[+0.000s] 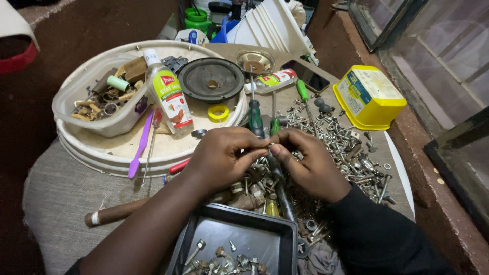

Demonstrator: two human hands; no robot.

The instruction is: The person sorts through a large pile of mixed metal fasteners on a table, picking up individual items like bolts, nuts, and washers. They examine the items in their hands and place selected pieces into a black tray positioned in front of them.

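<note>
Where the two hands meet above the heap: small metal fastener, probably a bolt or nut (too small to tell which), pinched between fingertips of left hand and right hand, both closed on it from opposite sides, fingertips touching. Judged light, rigid, hard, smooth-sided and apt to slip or drop into the pile; best held by the head or flats, threads left free for turning. Position: level with both hands' fingertips, directly over screwdriver handles and just above loose bolts and nuts spread on grey cloth. Nearby: black tray with sorted bolts, just below the wrists; round white lid to the left, carrying clear tub, plastic bottle, speaker cone, yellow tape roll; yellow box well apart at right.
</note>
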